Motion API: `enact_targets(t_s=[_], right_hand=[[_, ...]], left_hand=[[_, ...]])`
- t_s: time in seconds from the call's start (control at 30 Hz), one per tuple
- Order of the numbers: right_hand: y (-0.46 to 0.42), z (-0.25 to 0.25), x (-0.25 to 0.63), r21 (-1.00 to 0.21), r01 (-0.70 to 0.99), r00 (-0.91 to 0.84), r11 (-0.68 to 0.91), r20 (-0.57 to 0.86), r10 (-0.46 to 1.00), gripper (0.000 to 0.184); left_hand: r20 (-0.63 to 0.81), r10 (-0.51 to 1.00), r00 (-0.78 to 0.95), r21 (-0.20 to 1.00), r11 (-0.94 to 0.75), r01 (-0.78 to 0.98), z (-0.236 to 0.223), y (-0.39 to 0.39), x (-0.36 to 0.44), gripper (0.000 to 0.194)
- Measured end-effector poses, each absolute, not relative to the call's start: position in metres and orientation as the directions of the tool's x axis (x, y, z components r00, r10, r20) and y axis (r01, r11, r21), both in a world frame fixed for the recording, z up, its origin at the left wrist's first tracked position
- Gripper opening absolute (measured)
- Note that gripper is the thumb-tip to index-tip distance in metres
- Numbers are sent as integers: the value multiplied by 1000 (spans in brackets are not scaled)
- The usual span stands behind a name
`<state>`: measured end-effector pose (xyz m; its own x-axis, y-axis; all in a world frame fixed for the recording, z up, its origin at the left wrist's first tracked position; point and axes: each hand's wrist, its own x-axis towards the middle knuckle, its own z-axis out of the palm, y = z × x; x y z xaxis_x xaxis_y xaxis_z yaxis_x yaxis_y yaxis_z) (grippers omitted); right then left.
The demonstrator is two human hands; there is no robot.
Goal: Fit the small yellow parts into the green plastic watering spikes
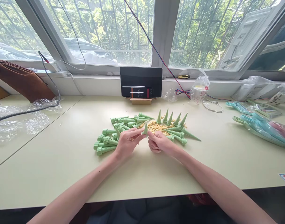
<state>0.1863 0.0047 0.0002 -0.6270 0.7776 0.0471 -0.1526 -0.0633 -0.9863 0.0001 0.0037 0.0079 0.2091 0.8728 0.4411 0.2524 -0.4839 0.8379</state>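
as the left hand (128, 142) pinches a green spike (145, 128) point-up at twelve o'clock, likely to present its base, the right hand (159, 142) curls alongside, can't tell what's in its grip; yellow pegs (154, 125) at the spike's two o'clock, presumably for quick reach!

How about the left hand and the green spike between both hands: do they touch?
Touching. The head view shows the left hand holding the green spike at its fingertips.
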Motion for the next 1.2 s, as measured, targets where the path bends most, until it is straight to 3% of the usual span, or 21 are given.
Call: enact_targets(t_s=[0.23,0.4,0.57,0.77,1.03,1.2], right_hand=[[6,-1,185,-952,-258,-662,-161,53,748,64],[7,1,187,-962,-243,-617,-127,52,785,64],[7,0,188,-996,0,-544,86,72,836,64],[6,-5,187,-836,332,-466,438,258,846,59],[6,-5,189,-759,407,-494,509,285,821,55],[7,-8,189,-744,419,-503,521,288,815,54]], left_hand=[[504,837,214,789,-547,281,6,4,0,19],[352,901,254,878,-412,243,9,3,0,30],[181,919,351,966,-233,110,23,4,0,35],[13,928,373,1000,-17,9,30,5,-2,34],[-184,878,442,980,200,11,33,5,-5,42],[-178,863,473,972,229,-51,35,5,-5,40]])
